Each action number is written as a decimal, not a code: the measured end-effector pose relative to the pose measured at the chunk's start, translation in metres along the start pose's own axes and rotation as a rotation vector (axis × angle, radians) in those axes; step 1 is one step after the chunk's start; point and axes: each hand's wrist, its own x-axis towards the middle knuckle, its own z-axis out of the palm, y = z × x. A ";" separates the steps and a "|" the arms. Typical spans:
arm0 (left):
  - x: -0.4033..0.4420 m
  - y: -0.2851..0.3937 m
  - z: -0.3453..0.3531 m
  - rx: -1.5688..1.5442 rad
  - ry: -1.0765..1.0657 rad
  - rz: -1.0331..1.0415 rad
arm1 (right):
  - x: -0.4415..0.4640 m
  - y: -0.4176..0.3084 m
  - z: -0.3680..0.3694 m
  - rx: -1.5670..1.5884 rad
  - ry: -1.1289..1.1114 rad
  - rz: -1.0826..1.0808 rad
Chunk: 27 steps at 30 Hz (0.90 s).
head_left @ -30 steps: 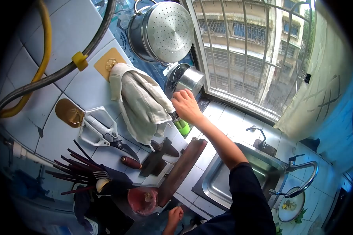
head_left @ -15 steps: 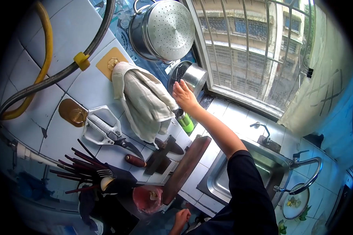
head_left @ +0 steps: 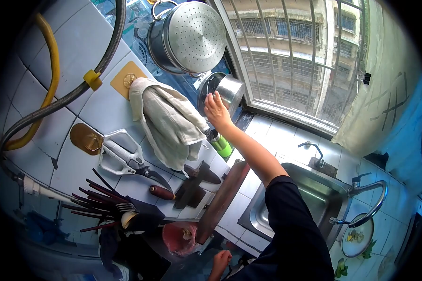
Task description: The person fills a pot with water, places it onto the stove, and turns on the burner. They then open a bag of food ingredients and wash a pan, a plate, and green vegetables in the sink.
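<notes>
The pot sits on the window side of the towel, and there's our right hand right at it, fingers a little spread! Are we touching metal? We can't tell from here. Our left hand is low in view, well apart from the towel, fingers curled in; whether it holds anything, we can't tell.

Above and right of the towel, we've got the big steamer, its holed base facing us. A green bottle is just beside the towel's right edge, shears hang to its lower left, and the sink lies well to its right.
</notes>
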 end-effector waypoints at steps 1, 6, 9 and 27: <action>0.000 0.000 0.001 0.001 0.001 0.001 | 0.001 -0.001 0.000 -0.042 0.010 0.007; -0.001 0.000 0.003 0.081 0.011 0.042 | 0.009 -0.005 0.002 -0.031 -0.140 -0.019; -0.001 0.000 0.002 0.083 0.012 -0.023 | 0.017 -0.006 0.014 -0.059 -0.206 -0.065; 0.003 -0.016 0.000 0.186 0.001 0.050 | 0.024 0.011 0.002 0.080 -0.104 -0.054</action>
